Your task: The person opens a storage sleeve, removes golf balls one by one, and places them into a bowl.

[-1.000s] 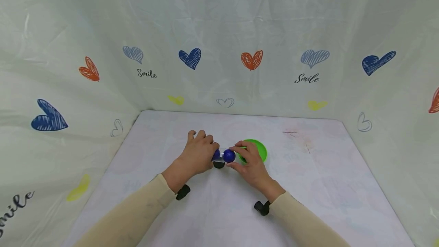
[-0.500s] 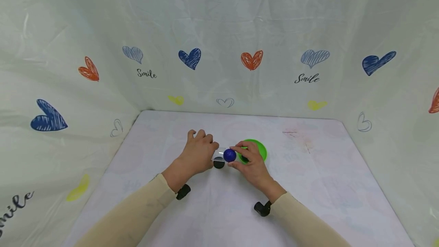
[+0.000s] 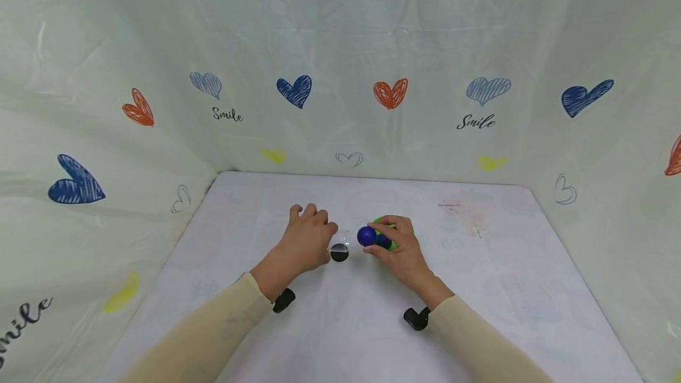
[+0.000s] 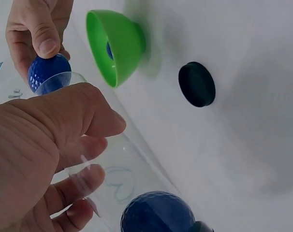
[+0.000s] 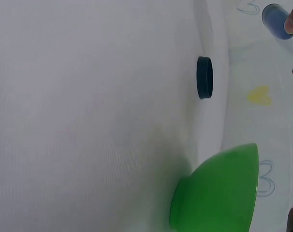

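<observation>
My left hand [image 3: 305,241] grips a clear plastic tube [image 3: 343,236], held on its side with its rim toward my right hand. Between the thumb and fingertips of my right hand [image 3: 399,250] is a dimpled blue golf ball [image 3: 366,236]. In the left wrist view the tube's rim overlaps this ball [image 4: 46,72]. A second blue golf ball [image 4: 158,215] shows below the left fingers at the bottom of that view. Partly behind my right hand stands a green bowl [image 4: 129,48], with something blue inside it.
A round dark lid [image 4: 197,84] lies on the white table [image 3: 319,336] just below the tube. Behind the table hangs a pale curtain [image 3: 425,34] printed with hearts. Black wrist cameras are on both wrists.
My right hand has drawn to the right with its ball, away from the tube and over the bowl. The ball seen inside the tube earlier is gone from the head view. My left hand barely moved.
</observation>
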`<state>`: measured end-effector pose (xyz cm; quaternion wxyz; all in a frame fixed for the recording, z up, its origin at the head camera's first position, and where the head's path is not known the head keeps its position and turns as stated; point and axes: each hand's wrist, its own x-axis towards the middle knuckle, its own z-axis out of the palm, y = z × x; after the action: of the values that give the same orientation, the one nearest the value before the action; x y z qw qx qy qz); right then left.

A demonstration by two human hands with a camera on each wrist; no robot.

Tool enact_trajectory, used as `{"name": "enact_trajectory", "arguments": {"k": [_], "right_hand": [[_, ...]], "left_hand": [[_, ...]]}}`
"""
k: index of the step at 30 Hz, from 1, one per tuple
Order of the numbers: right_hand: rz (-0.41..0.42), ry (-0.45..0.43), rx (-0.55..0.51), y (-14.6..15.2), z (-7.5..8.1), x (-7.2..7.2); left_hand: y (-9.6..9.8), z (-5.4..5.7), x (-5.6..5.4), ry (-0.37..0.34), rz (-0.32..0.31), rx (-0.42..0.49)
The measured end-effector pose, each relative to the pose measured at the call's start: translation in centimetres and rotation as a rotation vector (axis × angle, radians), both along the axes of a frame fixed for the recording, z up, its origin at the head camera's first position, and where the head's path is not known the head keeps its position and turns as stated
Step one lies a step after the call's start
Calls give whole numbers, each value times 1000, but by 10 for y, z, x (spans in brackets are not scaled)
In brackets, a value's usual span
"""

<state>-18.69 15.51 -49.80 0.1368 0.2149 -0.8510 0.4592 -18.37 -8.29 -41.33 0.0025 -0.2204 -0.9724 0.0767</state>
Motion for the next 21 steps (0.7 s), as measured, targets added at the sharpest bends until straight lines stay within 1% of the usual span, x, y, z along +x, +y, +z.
{"name": "enact_trajectory", "arguments": {"k": [6, 13, 21], "right_hand": [[-30, -8, -10, 17, -1, -8], [-77, 37, 23, 37, -5, -16], [-98, 58, 37, 54, -10, -24]], "left_hand": [[-1, -1, 0, -14, 1, 12], [-2, -4, -1, -24, -6, 23], [-1, -4, -1, -20, -9, 30]]}}
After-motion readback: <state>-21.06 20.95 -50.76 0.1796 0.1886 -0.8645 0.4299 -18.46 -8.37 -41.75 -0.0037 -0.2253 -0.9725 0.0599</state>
